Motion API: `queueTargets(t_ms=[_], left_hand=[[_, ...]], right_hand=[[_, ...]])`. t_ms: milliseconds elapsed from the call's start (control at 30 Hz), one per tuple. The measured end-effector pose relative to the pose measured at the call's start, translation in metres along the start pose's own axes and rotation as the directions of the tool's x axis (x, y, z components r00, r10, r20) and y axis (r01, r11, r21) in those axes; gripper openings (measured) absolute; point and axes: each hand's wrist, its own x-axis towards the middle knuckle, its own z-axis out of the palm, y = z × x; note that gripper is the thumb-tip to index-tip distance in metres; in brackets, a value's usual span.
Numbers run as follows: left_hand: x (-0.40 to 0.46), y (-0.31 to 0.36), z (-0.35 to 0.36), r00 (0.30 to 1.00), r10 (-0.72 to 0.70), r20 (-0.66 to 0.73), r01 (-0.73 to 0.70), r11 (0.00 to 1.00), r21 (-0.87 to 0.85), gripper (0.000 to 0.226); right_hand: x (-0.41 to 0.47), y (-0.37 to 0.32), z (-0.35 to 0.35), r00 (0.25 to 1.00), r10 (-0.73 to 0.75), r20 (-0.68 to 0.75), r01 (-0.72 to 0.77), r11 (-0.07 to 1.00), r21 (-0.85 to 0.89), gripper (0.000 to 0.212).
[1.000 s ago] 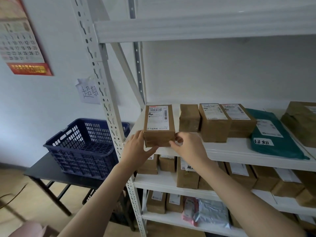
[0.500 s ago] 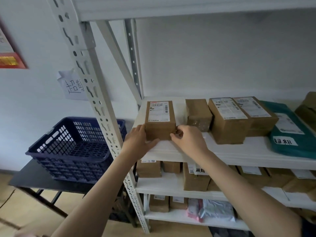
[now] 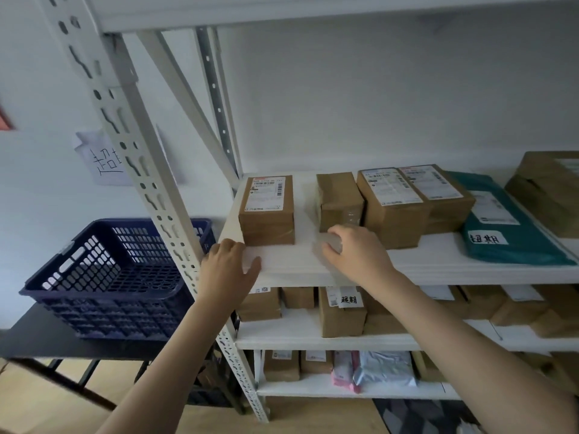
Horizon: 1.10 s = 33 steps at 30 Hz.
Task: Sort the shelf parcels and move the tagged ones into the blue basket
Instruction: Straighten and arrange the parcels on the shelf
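Left hand (image 3: pixel 227 270) resting slack on the near edge of the shelf (image 3: pixel 438 267), grip empty. Right hand (image 3: pixel 355 250) loosely curled, grip empty, just before a taped box (image 3: pixel 340 198). Labelled box (image 3: pixel 268 211) on the shelf's left end. Blue basket (image 3: pixel 103 277) left, on the tabletop (image 3: pixel 37 343).

The boxes (image 3: pixel 267 211) are brown with white labels, the basket (image 3: pixel 106 277) is dark blue with little holes, the soft bag (image 3: pixel 504 220) is green, and the shelf (image 3: pixel 407 270) is white.
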Motion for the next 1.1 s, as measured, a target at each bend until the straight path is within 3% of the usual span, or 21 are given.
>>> queueTargets(t_ms=[100, 433, 667, 767, 867, 1100], left_hand=[[-0.014, 0.017, -0.002, 0.999, 0.005, -0.049, -0.007, 0.999, -0.032, 0.034], [0.000, 0.109, -0.005, 0.949, 0.295, 0.114, -0.272, 0.945, -0.184, 0.046], [0.030, 0.137, 0.003, 0.965, 0.182, 0.189, -0.141, 0.967, -0.211, 0.060], [0.044, 0.138, 0.010, 0.970, 0.156, 0.188, -0.109, 0.964, -0.241, 0.076], [0.054, 0.141, 0.013, 0.965, 0.185, 0.187, -0.129, 0.953, -0.275, 0.093], [0.063, 0.142, 0.020, 0.969, 0.221, 0.113, -0.181, 0.942, -0.284, 0.095]], right_hand=[[-0.012, 0.017, -0.011, 0.999, 0.043, 0.015, -0.042, 0.997, -0.063, 0.037], [-0.029, 0.037, -0.026, 0.991, 0.133, -0.006, -0.133, 0.987, -0.095, 0.034], [-0.006, 0.042, -0.027, 0.986, 0.167, 0.004, -0.167, 0.986, -0.009, 0.034], [0.009, 0.046, -0.023, 0.983, 0.183, -0.001, -0.183, 0.983, 0.032, 0.035], [0.019, 0.050, -0.017, 0.983, 0.183, -0.006, -0.183, 0.983, 0.034, 0.030], [0.023, 0.054, -0.014, 0.988, 0.155, -0.002, -0.155, 0.985, 0.071, 0.029]])
